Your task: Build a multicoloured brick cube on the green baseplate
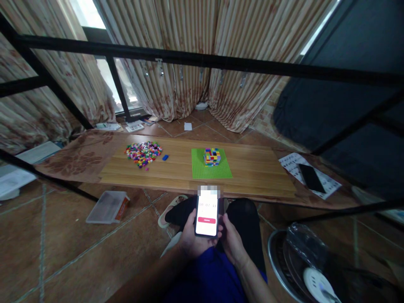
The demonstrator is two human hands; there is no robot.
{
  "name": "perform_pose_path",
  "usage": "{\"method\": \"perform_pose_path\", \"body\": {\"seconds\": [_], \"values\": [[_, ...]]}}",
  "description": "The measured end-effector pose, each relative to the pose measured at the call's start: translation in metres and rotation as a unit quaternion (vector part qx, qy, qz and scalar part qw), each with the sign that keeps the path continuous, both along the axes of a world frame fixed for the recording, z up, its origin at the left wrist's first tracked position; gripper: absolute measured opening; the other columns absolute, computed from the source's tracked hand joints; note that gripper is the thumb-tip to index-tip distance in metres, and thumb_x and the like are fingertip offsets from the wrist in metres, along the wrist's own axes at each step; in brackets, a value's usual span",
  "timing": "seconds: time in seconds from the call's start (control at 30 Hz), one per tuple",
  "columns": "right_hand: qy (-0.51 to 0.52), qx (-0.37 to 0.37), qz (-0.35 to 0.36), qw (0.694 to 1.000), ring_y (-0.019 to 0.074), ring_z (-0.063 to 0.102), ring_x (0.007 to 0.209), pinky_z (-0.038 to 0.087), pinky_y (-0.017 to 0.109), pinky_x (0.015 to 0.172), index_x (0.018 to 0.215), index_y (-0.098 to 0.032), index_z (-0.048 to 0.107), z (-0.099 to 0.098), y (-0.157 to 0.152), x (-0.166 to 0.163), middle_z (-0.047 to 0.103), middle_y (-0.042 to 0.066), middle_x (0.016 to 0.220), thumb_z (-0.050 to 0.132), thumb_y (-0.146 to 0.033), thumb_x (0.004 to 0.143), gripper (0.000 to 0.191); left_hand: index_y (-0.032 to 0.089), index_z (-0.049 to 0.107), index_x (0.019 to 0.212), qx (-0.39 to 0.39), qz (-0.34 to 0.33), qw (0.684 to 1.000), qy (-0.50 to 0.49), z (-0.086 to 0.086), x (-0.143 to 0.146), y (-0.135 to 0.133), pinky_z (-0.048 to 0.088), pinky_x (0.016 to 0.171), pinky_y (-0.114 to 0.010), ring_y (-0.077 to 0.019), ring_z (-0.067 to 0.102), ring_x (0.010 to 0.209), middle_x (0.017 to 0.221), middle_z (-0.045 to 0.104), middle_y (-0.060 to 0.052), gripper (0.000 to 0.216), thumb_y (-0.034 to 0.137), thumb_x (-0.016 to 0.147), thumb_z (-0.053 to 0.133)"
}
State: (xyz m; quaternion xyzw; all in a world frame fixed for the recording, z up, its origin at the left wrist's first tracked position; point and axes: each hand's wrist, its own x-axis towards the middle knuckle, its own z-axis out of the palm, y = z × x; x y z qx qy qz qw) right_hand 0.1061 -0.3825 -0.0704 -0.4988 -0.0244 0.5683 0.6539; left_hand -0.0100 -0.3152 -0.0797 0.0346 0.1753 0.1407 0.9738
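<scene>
My left hand [192, 239] cups a smartphone [206, 229] from below and along its left edge. The lit white screen shows a timer and a red button; its top is blurred out. At the phone's right edge is my right hand [232, 240], thumb up, its fingers partly hidden behind the phone. On the wooden board beyond lies a green baseplate [199, 168], carrying a small block structure [212, 157] of many colours. A heap of loose toy bricks [143, 153] lies to the left, with a blue brick [165, 158] beside it.
A black phone [312, 178] rests on a printed sheet [292, 162] at right. On the tiled floor stand a clear plastic box [107, 207] at left and a round metal-rimmed item with a white power strip [319, 285] at right. Black metal bars [202, 58] cross in front of curtains.
</scene>
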Motion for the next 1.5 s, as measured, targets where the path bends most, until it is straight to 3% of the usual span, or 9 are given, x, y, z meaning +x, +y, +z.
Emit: {"method": "perform_pose_path", "body": {"seconds": [0.53,0.8,1.07,1.5], "values": [[-0.008,0.008,0.009,1.0,0.0054,0.04,0.04,0.04,0.019,0.04,0.081,-0.019,0.065,-0.003,-0.0004,-0.0013,0.042,-0.01,0.049,0.075,-0.065,0.07,0.049,0.006,0.063,0.126,0.021,0.0,1.0,0.015,0.0008,0.0005,-0.0007,0.041,0.071,-0.033,-0.0267,0.068,0.081,0.096,0.073,-0.019,0.084,0.075,0.087,0.035],[-0.014,0.007,0.0,1.0,0.0059,0.041,0.04,0.04,0.02,0.039,0.084,-0.02,0.066,-0.0031,-0.0009,0.0004,0.047,-0.009,0.051,0.077,-0.065,0.068,0.049,0.004,0.059,0.131,0.005,-0.002,1.0,-0.002,-0.0029,0.0002,0.0001,0.041,0.073,-0.033,-0.0265,0.068,0.082,0.096,0.073,-0.019,0.084,0.073,0.088,0.035],[0.003,0.009,0.008,1.0,0.004,0.036,0.041,0.038,0.017,0.038,0.085,-0.019,0.066,-0.0024,-0.0004,-0.0003,0.04,-0.01,0.053,0.077,-0.064,0.068,0.05,0.004,0.06,0.128,0.003,0.001,1.0,-0.01,-0.0007,0.0005,0.0002,0.041,0.072,-0.033,-0.0266,0.068,0.081,0.096,0.073,-0.02,0.08,0.069,0.091,0.033],[-0.013,0.008,0.006,1.0,0.0053,0.038,0.041,0.04,0.019,0.039,0.082,-0.019,0.066,0.0005,-0.001,-0.001,0.043,-0.01,0.051,0.077,-0.065,0.067,0.05,0.005,0.06,0.128,0.013,-0.001,1.0,-0.005,-0.0011,-0.0005,0.0004,0.042,0.072,-0.033,-0.0271,0.068,0.082,0.098,0.073,-0.02,0.08,0.07,0.09,0.033]]}}
